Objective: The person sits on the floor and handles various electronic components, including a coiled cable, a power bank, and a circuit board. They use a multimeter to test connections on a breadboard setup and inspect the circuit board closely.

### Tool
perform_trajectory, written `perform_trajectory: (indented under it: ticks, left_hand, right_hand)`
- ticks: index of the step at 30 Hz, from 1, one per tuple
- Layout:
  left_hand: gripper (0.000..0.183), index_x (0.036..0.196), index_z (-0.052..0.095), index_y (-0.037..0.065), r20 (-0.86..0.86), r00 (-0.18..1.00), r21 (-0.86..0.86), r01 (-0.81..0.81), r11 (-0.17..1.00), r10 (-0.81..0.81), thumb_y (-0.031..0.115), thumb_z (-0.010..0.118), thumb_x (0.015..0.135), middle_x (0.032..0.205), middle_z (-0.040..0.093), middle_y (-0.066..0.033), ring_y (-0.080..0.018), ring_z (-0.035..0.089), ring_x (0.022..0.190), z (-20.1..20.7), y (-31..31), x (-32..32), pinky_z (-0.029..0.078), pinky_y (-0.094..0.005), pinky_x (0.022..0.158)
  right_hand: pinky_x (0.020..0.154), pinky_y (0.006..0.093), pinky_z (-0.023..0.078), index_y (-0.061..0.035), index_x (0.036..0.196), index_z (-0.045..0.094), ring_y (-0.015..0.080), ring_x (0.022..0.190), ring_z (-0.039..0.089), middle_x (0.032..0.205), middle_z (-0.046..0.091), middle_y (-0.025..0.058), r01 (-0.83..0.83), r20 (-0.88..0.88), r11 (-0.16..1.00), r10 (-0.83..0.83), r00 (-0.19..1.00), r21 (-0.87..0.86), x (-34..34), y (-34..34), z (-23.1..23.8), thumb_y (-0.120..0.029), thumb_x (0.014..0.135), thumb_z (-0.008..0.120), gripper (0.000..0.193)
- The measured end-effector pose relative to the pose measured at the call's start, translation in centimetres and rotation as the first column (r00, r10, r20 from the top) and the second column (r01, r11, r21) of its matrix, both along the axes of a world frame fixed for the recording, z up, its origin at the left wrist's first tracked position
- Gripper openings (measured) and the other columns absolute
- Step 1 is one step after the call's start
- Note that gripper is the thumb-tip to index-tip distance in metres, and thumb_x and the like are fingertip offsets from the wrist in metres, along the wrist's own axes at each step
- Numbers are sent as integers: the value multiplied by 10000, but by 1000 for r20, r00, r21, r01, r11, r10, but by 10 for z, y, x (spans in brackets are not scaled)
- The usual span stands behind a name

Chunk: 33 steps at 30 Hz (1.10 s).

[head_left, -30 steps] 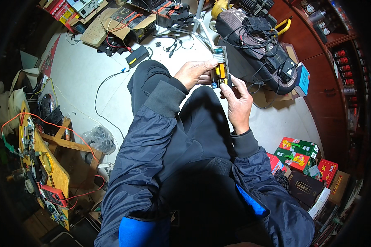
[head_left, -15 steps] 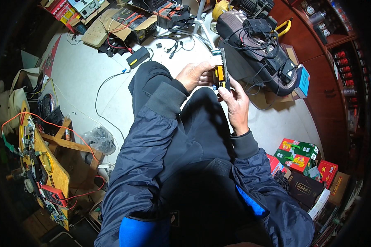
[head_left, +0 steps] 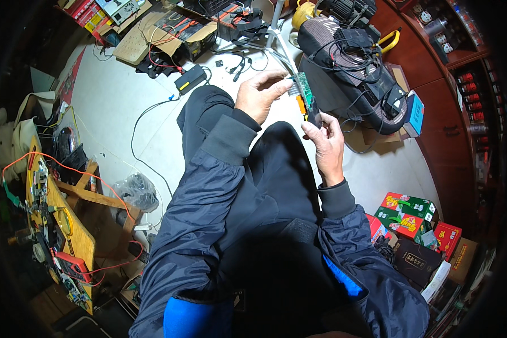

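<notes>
A narrow circuit board with a green face, a yellow-orange component and a dark strip along one side is held up above my knees. My right hand pinches its near end between thumb and fingers. At the far end, my left hand has its thumb and fingertips closed on the board's upper left edge. The board stands tilted, with part of its component side turned out of sight.
A black power adapter with a cable lies on the white floor ahead. To the right is a mesh-backed seat piled with black cables. A wooden board with a red multimeter stands left. Colourful boxes sit at right.
The board has been turned, so its green face now shows more and the yellow component less. My left hand has shifted up toward the far end, while my right hand keeps its grip.
</notes>
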<state>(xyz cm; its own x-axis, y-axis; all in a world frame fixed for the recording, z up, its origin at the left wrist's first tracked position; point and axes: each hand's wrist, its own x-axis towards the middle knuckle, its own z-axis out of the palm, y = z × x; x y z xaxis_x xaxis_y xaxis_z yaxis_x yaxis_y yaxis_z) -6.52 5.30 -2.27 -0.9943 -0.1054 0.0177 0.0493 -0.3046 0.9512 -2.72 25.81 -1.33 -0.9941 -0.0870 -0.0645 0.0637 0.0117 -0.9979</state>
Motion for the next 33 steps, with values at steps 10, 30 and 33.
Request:
perform_trajectory:
  ticks: [10,30,33]
  left_hand:
    - [223,1128,736,-9,-8,1000,49,-25,998,25,71,754,920,999,735,-58,-115,652,897,0,-3,-1,526,-261,817]
    - [252,1138,737,-18,-27,1000,-39,-7,999,6,155,737,954,972,723,-56,-128,627,861,-2,-5,-2,527,-278,821]
    - [258,1147,735,-20,-14,1000,-53,-4,999,4,154,734,955,985,728,-62,-134,636,878,-1,-6,-1,532,-284,836]
  right_hand:
    - [599,188,332,73,1197,553,25,690,376,809,437,-64,22,-29,991,-18,999,134,1,-4,3,-162,803,876,561]
    - [648,191,386,57,1214,536,34,746,447,875,506,-30,5,-34,988,1,999,156,4,-2,10,-136,810,867,557]
    - [697,206,449,52,1224,526,58,799,519,931,534,2,11,-57,997,-6,998,75,6,-5,11,-128,793,883,588]
